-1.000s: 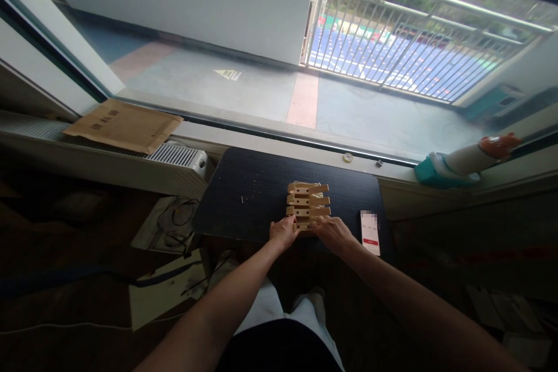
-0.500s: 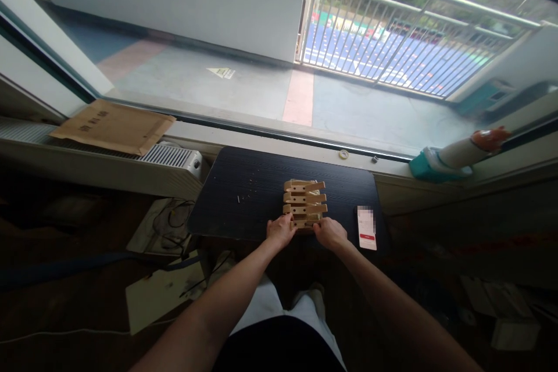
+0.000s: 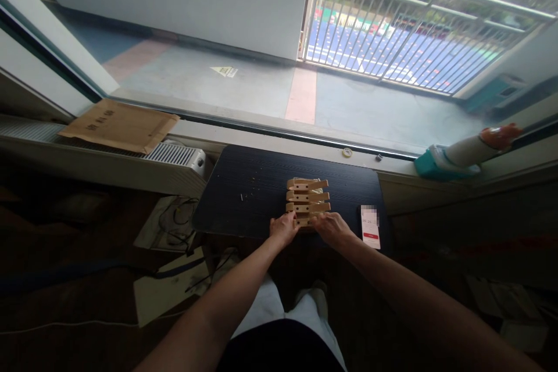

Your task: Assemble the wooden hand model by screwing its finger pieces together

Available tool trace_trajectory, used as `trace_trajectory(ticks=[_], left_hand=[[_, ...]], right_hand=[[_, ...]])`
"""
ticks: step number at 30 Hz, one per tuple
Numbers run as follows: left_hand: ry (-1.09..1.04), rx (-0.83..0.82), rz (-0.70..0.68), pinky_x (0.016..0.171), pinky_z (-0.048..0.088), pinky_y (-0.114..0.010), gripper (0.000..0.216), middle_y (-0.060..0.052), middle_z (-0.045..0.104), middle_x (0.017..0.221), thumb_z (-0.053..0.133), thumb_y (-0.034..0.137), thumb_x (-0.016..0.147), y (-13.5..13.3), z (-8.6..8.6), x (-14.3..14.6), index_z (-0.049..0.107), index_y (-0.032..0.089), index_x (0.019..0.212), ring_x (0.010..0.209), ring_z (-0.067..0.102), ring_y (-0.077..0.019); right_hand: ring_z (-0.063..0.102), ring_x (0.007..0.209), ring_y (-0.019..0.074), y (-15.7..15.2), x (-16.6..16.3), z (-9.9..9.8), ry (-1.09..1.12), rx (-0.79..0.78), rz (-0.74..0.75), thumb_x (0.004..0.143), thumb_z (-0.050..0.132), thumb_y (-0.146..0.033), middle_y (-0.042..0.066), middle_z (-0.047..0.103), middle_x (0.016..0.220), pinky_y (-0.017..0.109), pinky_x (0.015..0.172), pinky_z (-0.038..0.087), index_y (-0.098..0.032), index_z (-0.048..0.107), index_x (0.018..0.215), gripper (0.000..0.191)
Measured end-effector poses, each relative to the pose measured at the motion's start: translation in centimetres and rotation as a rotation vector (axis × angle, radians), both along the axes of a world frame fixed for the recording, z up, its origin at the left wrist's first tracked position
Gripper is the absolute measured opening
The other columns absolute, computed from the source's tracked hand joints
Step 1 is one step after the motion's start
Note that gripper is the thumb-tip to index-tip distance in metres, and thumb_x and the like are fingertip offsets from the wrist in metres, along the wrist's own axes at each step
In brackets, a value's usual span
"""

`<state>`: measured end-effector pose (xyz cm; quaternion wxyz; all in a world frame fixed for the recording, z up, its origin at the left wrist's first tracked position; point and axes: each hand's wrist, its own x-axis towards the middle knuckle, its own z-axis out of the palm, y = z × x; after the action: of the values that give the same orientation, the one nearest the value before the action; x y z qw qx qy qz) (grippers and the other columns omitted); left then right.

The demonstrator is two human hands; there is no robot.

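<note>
Daylight comes through a wide window onto a ribbed white radiator and, beside it, a black tabletop with rounded corners. Toward its front edge, right of centre, sits a row of four pale wooden pieces with dark dots. Both hands meet at the nearest piece: the left hand has its fingers at one end, and the right hand curls over the other, so both seem to be grasping it; how tightly, I can't tell. I'd judge the step in hand to be steadying or adjusting that piece, and the next move to call for even pressure from both sides. A phone lies right of the right hand; tiny pale scraps dot the tabletop's left half.
</note>
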<state>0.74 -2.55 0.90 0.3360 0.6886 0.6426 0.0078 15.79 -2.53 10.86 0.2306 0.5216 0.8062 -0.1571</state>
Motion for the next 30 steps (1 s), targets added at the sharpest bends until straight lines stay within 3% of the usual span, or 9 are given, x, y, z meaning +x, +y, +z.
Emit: trace_trajectory(ticks=[2, 6, 8, 12, 16, 19, 25, 30], left_hand=[[-0.002, 0.007, -0.002, 0.085, 0.040, -0.036, 0.019, -0.002, 0.069, 0.104, 0.057, 0.034, 0.082, 0.0, 0.0, 0.0, 0.055, 0.025, 0.098, 0.099, 0.063, -0.0215], [-0.011, 0.013, -0.008, 0.085, 0.040, -0.036, 0.018, -0.001, 0.069, 0.105, 0.057, 0.033, 0.082, -0.1, 0.1, 0.0, 0.055, 0.025, 0.097, 0.100, 0.063, -0.0210], [-0.003, 0.014, -0.006, 0.085, 0.040, -0.036, 0.018, -0.002, 0.069, 0.105, 0.057, 0.033, 0.082, 0.0, 0.2, 0.0, 0.055, 0.025, 0.097, 0.100, 0.063, -0.0214], [0.019, 0.003, -0.008, 0.085, 0.041, -0.036, 0.018, -0.002, 0.070, 0.106, 0.056, 0.034, 0.082, 0.0, 0.3, 0.0, 0.055, 0.025, 0.098, 0.100, 0.063, -0.0221], [0.017, 0.000, -0.012, 0.086, 0.041, -0.037, 0.020, -0.002, 0.069, 0.107, 0.056, 0.035, 0.082, 0.0, 0.4, 0.0, 0.055, 0.025, 0.100, 0.101, 0.063, -0.0228], [0.016, -0.006, -0.017, 0.086, 0.041, -0.036, 0.019, -0.002, 0.069, 0.106, 0.056, 0.035, 0.083, 0.0, 0.4, -0.1, 0.055, 0.025, 0.099, 0.100, 0.063, -0.0217], [0.007, -0.015, -0.024, 0.088, 0.040, -0.037, 0.021, -0.002, 0.069, 0.107, 0.056, 0.034, 0.082, 0.0, 0.2, 0.0, 0.055, 0.025, 0.101, 0.103, 0.062, -0.0215], [0.008, -0.001, -0.021, 0.087, 0.040, -0.035, 0.021, -0.002, 0.069, 0.107, 0.057, 0.033, 0.082, 0.0, 0.4, 0.1, 0.055, 0.025, 0.102, 0.103, 0.062, -0.0207]], right_hand=[[0.067, 0.093, 0.0238, 0.0, 0.2, -0.6, -0.024, -0.004, -0.113, 0.092, 0.040, -0.019, 0.013, 0.071, 0.098, 0.032, 0.077, 0.048, -0.015, 0.068, 0.099, 0.029], [0.066, 0.094, 0.0241, -0.3, 0.1, -1.2, -0.033, -0.038, -0.495, 0.094, 0.036, -0.038, 0.013, 0.071, 0.102, 0.031, 0.075, 0.049, -0.017, 0.069, 0.100, 0.040], [0.066, 0.094, 0.0237, -0.3, -0.2, -1.2, -0.028, -0.055, -0.569, 0.094, 0.034, -0.038, 0.013, 0.070, 0.104, 0.031, 0.074, 0.049, -0.017, 0.069, 0.099, 0.041], [0.066, 0.097, 0.0244, -0.2, -0.4, -0.2, -0.018, -0.032, -0.486, 0.089, 0.047, -0.036, 0.012, 0.070, 0.105, 0.031, 0.077, 0.048, -0.017, 0.067, 0.105, 0.031], [0.066, 0.095, 0.0242, -0.1, -0.5, 1.2, -0.023, 0.018, -0.083, 0.089, 0.045, -0.014, 0.013, 0.070, 0.103, 0.031, 0.077, 0.049, -0.016, 0.067, 0.105, 0.026], [0.065, 0.097, 0.0241, 0.1, -0.9, 1.4, 0.000, -0.005, 0.046, 0.089, 0.043, -0.008, 0.016, 0.069, 0.104, 0.030, 0.079, 0.048, -0.013, 0.070, 0.097, 0.029], [0.066, 0.096, 0.0237, 0.2, -0.7, -0.1, -0.002, -0.015, -0.047, 0.090, 0.041, -0.012, 0.014, 0.071, 0.102, 0.030, 0.080, 0.048, -0.013, 0.070, 0.100, 0.030], [0.067, 0.094, 0.0227, -0.3, -0.5, -1.2, -0.033, -0.007, -0.519, 0.095, 0.035, -0.036, 0.012, 0.071, 0.103, 0.031, 0.077, 0.049, -0.019, 0.069, 0.102, 0.039]])
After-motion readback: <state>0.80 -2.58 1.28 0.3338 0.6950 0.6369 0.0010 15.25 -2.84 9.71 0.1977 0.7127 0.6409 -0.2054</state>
